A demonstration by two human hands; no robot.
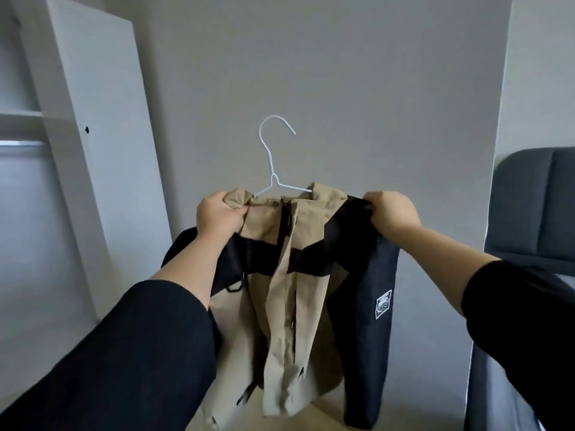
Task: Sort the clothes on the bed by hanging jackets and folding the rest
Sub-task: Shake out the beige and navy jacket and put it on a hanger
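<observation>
A person holds up a jacket (286,290) in the air with both hands, in front of a plain grey wall (342,73). The jacket is tan in the middle and black at the shoulders and sleeves. It is on a thin white hanger (270,157). The hook of the hanger sticks up above the collar and is not hooked on anything. The left hand (217,219) has its fingers curled tight round the tan collar and shoulder on the left side, right where the hanger goes in. The right hand (393,214) grips the black shoulder on the other side. Both arms wear black sleeves. The front of the jacket faces the person, and its flap runs down the middle. One black jacket sleeve (376,337) hangs straight down on the right, with a small white patch (383,304) on it. On the left stands a white wardrobe door (102,119), open, with a shelf (18,113) and a rail (21,144) behind it. On the right is a dark grey headboard (538,197) of a bed. A bit of pale floor (326,415) shows under the jacket.
</observation>
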